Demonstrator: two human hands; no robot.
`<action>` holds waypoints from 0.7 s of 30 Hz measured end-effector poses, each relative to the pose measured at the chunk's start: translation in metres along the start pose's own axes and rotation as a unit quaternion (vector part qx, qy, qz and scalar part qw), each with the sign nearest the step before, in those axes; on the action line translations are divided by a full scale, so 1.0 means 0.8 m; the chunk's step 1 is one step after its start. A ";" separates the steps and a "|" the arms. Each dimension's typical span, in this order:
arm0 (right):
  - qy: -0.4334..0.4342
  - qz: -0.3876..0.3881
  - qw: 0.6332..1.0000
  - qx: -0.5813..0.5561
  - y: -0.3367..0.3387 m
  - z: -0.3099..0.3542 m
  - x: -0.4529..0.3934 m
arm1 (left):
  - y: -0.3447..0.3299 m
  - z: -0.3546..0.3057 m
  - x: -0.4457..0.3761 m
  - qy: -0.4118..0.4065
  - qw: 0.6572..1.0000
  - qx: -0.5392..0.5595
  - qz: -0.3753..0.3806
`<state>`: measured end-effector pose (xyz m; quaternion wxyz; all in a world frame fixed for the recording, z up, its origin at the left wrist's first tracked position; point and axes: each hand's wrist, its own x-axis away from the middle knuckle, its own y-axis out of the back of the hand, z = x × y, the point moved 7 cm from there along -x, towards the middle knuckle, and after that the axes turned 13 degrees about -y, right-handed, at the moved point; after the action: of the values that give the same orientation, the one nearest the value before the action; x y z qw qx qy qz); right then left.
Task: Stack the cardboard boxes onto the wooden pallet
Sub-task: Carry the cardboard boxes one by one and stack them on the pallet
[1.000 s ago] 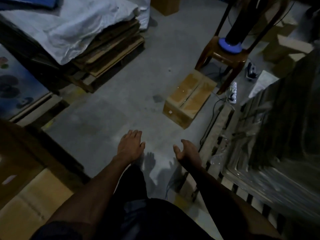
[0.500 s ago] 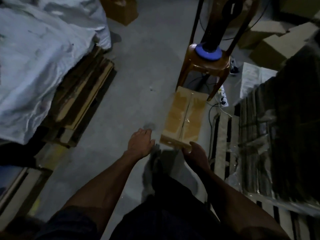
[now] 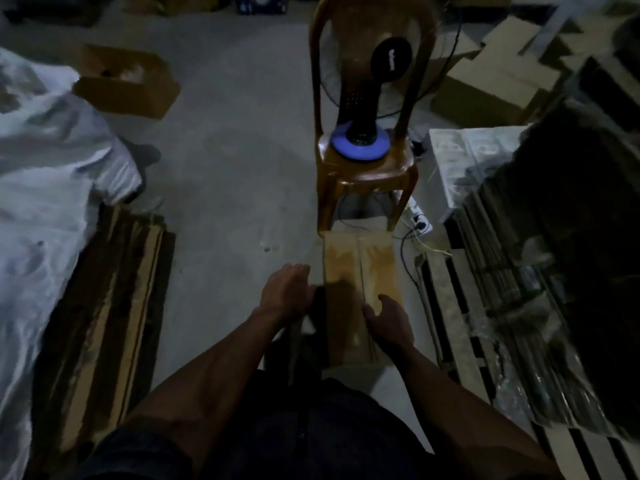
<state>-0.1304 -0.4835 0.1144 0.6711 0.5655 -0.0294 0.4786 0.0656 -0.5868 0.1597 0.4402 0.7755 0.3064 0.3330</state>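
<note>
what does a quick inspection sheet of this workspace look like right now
surface: grey concrete floor, stained.
job's things: long brown taped cardboard box on floor; slatted wooden pallet to its right, dark wrapped stacks on it.
clutter: open cardboard carton; white crumpled sheet.
hands: left hand at box's left side; right hand on box top; neither grip closed.
cables: white power strip, wires trailing.
surroundings: brown plastic chair carrying black fan.

Left hand [image 3: 287,292] fingertips dip behind left edge of cardboard box [image 3: 358,271], contact unclear. Near end of box sunk in shadow. Wooden pallet [image 3: 460,327] right of box, mostly buried under plastic-wrapped stack [image 3: 554,271], cut by frame edge.
</note>
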 end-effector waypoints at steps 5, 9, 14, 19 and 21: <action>-0.100 -0.037 0.993 -0.052 0.007 0.010 -0.042 | 0.034 0.005 -0.107 -0.094 0.995 -0.012 0.041; -0.196 -0.065 0.972 -0.113 -0.002 0.014 -0.056 | 0.041 0.007 -0.189 -0.188 0.979 -0.030 0.076; -0.310 -0.093 0.930 -0.176 -0.020 0.033 -0.054 | 0.037 -0.004 -0.261 -0.311 0.938 -0.038 0.150; -0.405 -0.130 0.871 -0.244 -0.035 0.052 -0.022 | 0.026 -0.026 -0.303 -0.419 0.881 -0.067 0.209; -0.434 -0.144 0.848 -0.268 -0.042 0.058 -0.009 | 0.022 -0.041 -0.313 -0.426 0.864 -0.099 0.250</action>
<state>-0.0886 -0.5216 0.1024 0.7768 0.5114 -0.3632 0.0557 -0.1050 -0.7704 0.1262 0.5041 0.8450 -0.1498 0.0972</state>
